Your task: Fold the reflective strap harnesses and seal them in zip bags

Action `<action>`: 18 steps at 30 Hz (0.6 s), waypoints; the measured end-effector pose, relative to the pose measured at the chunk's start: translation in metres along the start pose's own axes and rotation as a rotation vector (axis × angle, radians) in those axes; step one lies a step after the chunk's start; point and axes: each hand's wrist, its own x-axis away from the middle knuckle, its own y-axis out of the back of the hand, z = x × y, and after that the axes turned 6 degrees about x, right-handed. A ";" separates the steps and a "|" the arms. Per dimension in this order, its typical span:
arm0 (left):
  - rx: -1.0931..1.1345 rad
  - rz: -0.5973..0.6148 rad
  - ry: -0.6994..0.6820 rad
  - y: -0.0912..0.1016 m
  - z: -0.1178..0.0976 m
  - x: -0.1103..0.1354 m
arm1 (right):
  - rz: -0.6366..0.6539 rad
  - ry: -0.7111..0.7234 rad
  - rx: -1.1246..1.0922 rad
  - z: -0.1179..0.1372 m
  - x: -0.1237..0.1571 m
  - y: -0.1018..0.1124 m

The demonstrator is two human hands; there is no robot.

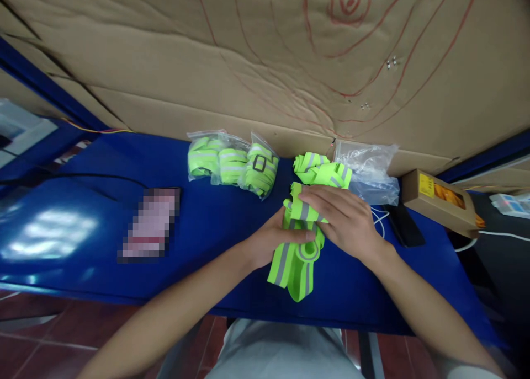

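Note:
A neon yellow-green reflective strap (pixel 282 264) with a grey stripe is bunched between both hands above the blue table. My left hand (pixel 271 238) grips it from the left, thumb pressed across its front, the other fingers hidden behind the folds. My right hand (pixel 342 216) lies over the upper right of the strap, fingers closed on a folded length. Two loops and an end hang below the hands. Just beyond my right hand lies another bundle of loose reflective strap (pixel 321 170).
Several clear bags of coiled reflective strap (pixel 232 164) stand against the cardboard wall (pixel 165 53). Clear empty bags (pixel 368 169) lie right of centre, beside a dark phone (pixel 403 225), white cable and cardboard box (pixel 441 202). A pixelated device (pixel 151 224) sits left on the blue table (pixel 223 224).

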 end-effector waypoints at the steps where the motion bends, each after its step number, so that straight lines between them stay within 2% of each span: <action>1: -0.020 -0.009 -0.002 -0.001 0.001 -0.001 | -0.011 0.001 0.002 0.000 0.001 -0.001; 7: 0.035 -0.106 -0.031 0.000 0.006 -0.006 | 0.025 0.056 0.116 -0.002 0.007 -0.019; 11: 0.070 -0.082 -0.040 0.004 0.000 -0.004 | 0.107 0.052 0.078 -0.001 0.005 -0.020; 14: 0.095 -0.045 -0.083 0.006 -0.007 -0.002 | 0.213 0.007 -0.115 0.002 0.000 -0.010; 18: -0.017 -0.022 -0.136 0.005 -0.011 -0.002 | 0.300 -0.056 -0.540 -0.006 -0.005 0.004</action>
